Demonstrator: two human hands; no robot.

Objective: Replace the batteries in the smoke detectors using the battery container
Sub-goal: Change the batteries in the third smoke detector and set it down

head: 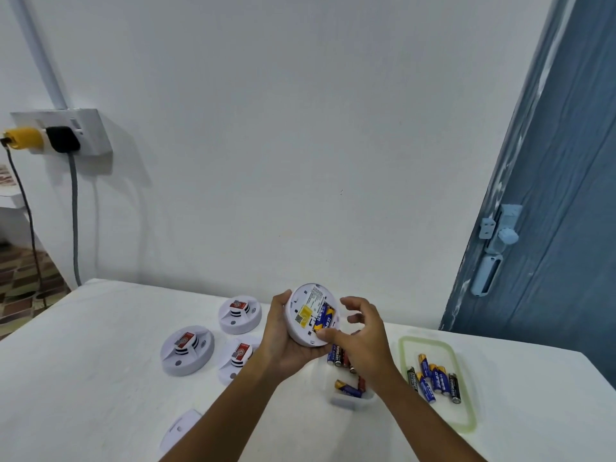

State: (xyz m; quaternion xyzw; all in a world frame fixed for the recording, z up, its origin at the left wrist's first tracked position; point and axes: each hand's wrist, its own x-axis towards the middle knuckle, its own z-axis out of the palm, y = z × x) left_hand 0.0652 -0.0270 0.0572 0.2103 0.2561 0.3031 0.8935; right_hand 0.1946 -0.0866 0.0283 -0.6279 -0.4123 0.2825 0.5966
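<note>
My left hand (283, 341) grips a round white smoke detector (308, 315) above the table, its back turned up and tilted toward me. Blue-and-yellow batteries (322, 317) sit in its open compartment. My right hand (361, 335) is at the detector's right edge, thumb pressing at the lower end of the batteries, fingers loosely spread. Three more white detectors lie face up to the left (187, 351), (240, 314), (237, 356). A clear battery container (353, 400) under my hands holds several batteries. A green-rimmed lid (466, 425) on the right carries several batteries (433, 378).
A white detector cover plate (181, 428) lies near the front edge of the white table (100, 378). A wall socket (63, 131) with two plugs and hanging cables is at the left. A blue door (550, 228) stands at the right.
</note>
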